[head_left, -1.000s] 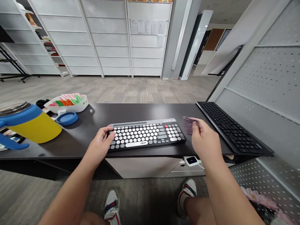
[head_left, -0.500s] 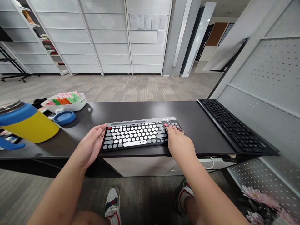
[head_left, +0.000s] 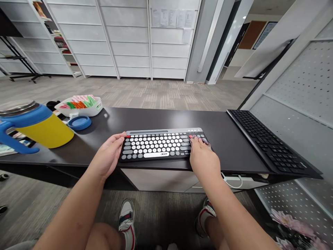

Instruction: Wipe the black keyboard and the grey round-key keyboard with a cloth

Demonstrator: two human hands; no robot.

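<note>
A black and grey acer keyboard with round white and grey keys lies on the dark tabletop in front of me. My left hand holds its left edge, fingers close together at the upper left corner. Over the number keys at the right end, my right hand presses down with bent fingers. Something small, greyish and patterned shows under and beside those fingertips, too covered to name. The keys beneath the right hand are hidden.
A larger black keyboard lies at the right by a perforated panel. On the left are a yellow and blue mug, a blue lid and a white basket with colourful items. Pink flowers stand low at the right.
The whole view has shifted, so the table and its objects appear farther right. Both hands keep their places at the keyboard's left edge and number keys.
</note>
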